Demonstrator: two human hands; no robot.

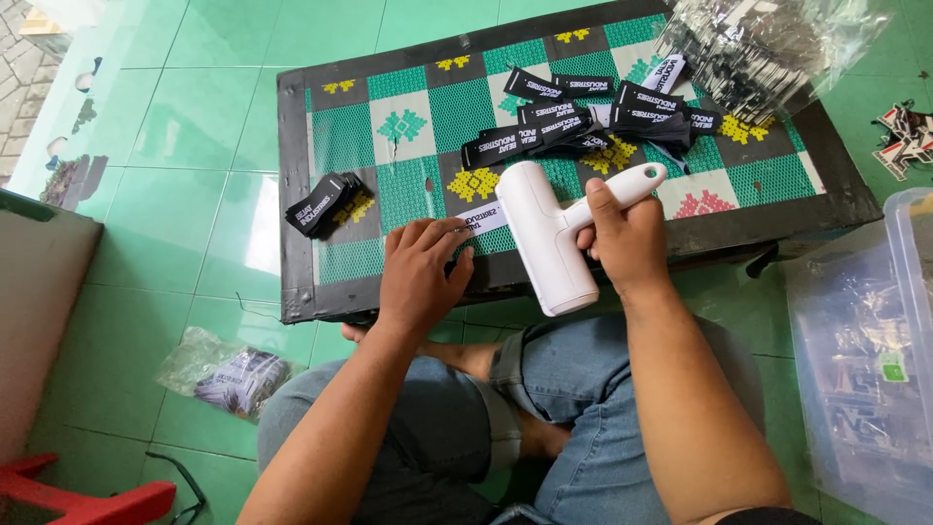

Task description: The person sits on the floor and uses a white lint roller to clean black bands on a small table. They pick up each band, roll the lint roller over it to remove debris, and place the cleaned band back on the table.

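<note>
My knees sit below the low table [321,282].
My right hand [627,243] grips the white roller [549,238]; my left hand [420,272] presses a white label [483,218] flat, fingers curled.

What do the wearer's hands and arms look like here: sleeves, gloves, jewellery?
Both forearms are bare, no sleeves in view. The left hand and right hand are ungloved, with no visible rings, watch or wristband. Below them, rolled-up blue denim jeans cover the legs.
</note>
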